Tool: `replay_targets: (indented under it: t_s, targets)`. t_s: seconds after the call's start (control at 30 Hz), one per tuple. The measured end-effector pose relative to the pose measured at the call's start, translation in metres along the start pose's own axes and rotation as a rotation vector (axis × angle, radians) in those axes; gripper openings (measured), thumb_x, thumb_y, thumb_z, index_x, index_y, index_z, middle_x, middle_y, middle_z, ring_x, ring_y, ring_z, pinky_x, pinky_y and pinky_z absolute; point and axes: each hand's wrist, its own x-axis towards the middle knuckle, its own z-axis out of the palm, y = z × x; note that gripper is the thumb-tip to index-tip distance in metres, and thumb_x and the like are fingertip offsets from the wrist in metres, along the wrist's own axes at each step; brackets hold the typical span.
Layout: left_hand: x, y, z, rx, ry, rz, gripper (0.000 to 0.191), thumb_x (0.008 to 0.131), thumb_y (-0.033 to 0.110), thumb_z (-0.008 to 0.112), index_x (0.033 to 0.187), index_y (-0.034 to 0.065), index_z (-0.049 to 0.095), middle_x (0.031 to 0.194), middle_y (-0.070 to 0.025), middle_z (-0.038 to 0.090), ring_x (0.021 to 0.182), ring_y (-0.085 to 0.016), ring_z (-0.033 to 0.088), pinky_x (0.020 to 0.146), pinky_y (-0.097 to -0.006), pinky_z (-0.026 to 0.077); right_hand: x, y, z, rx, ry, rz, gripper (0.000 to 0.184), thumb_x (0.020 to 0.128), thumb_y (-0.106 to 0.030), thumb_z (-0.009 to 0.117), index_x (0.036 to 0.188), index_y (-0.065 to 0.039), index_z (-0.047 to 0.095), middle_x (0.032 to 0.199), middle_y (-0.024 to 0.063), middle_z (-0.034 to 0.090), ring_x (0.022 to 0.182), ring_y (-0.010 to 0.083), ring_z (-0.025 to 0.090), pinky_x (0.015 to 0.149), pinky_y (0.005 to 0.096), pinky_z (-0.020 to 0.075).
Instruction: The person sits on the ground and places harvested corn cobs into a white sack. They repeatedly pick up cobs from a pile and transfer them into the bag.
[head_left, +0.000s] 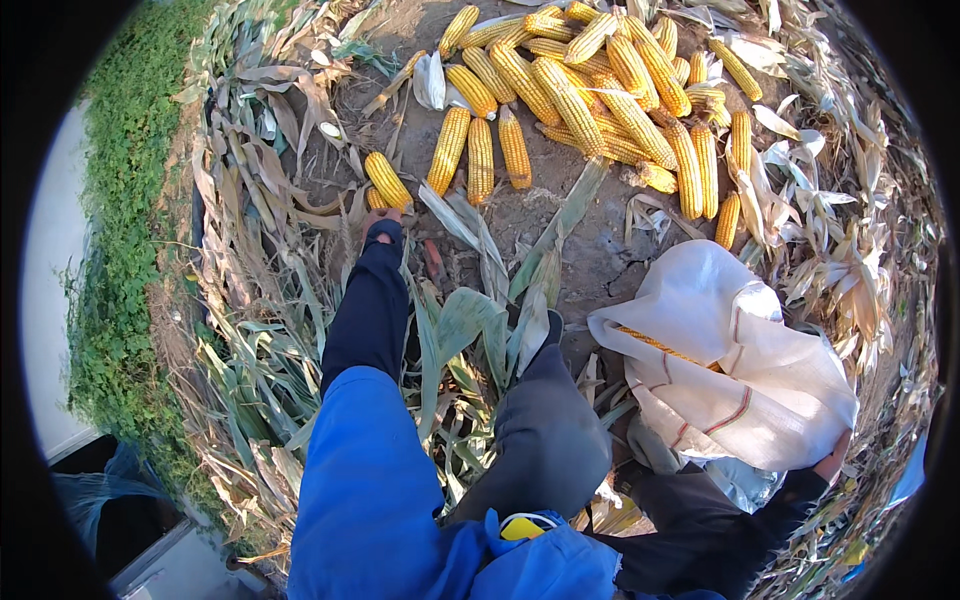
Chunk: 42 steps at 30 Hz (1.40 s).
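Note:
My left hand (382, 225) is stretched out ahead, against the lower ends of two yellow ears of corn, a larger ear (388, 181) and a mostly covered one (376, 199). Its fingers are partly hidden, so whether they close around the ears cannot be made out. On the right, my right hand (834, 456) grips the near right side of a white woven sack (750, 382) with red and green stripes. Through a gap in the sack's folds, some corn (660, 345) shows. The sack stands upright and bulges beside my right leg.
A heap of husked corn ears (570, 97) lies on bare soil (555, 225) ahead. Dry stalks and husks (255, 187) cover the left, with more husks (862, 262) on the right. My bent knee (555, 427) is between my arms. Green plants (127, 225) border a pale strip (56, 300).

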Motion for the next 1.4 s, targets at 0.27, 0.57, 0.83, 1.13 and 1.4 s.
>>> replay_targets:
  t_s: [0.27,0.57,0.83,1.13,1.4]
  targets:
    - [0.048,-0.003,0.015,-0.129,-0.196,-0.157,0.067,0.070,0.054,0.068,0.115,0.0048,0.056,0.114,-0.0143,0.060,0.103,-0.028,0.058,0.088,-0.0383,0.046,0.009,-0.009,-0.017,-0.080,0.080,-0.049,0.059,0.092,-0.048,0.047,0.129,-0.002,0.046,0.131,0.0126,0.050,0.116,0.0297,0.050,0.100,0.0424,0.0395]
    - [0.072,-0.005,0.059,0.088,-0.271,-0.086,0.085,0.067,0.061,0.067,0.127,0.0025,0.051,0.126,-0.0153,0.054,0.118,-0.030,0.050,0.098,-0.0357,0.039,-0.006,-0.013,0.007,-0.116,0.182,-0.101,0.057,0.093,-0.046,0.044,0.135,-0.008,0.041,0.138,0.0122,0.042,0.124,0.0325,0.041,0.106,0.0470,0.0301]
    - [0.123,-0.028,0.101,-0.080,-0.329,-0.101,0.096,0.066,0.070,0.062,0.134,0.0036,0.043,0.131,-0.0115,0.050,0.118,-0.025,0.048,0.101,-0.0350,0.035,-0.020,-0.010,0.008,-0.109,0.183,-0.020,0.062,0.092,-0.051,0.042,0.136,-0.008,0.039,0.138,0.0126,0.041,0.124,0.0324,0.041,0.104,0.0471,0.0325]
    - [0.035,-0.021,0.029,-0.236,-0.256,-0.053,0.092,0.059,0.067,0.068,0.122,0.0008,0.055,0.118,-0.0171,0.058,0.109,-0.028,0.055,0.093,-0.0356,0.041,-0.017,-0.008,-0.009,-0.115,0.082,-0.059,0.057,0.093,-0.046,0.046,0.131,-0.004,0.045,0.130,0.0124,0.051,0.116,0.0304,0.050,0.099,0.0427,0.0397]
    - [-0.066,-0.033,-0.059,-0.713,-0.463,-0.159,0.062,0.071,0.049,0.073,0.111,0.0036,0.061,0.098,-0.0070,0.062,0.085,-0.019,0.058,0.074,-0.0330,0.047,0.007,0.002,-0.029,-0.007,-0.088,-0.025,0.054,0.095,-0.043,0.043,0.132,-0.004,0.043,0.131,0.0123,0.048,0.117,0.0287,0.047,0.101,0.0433,0.0367]
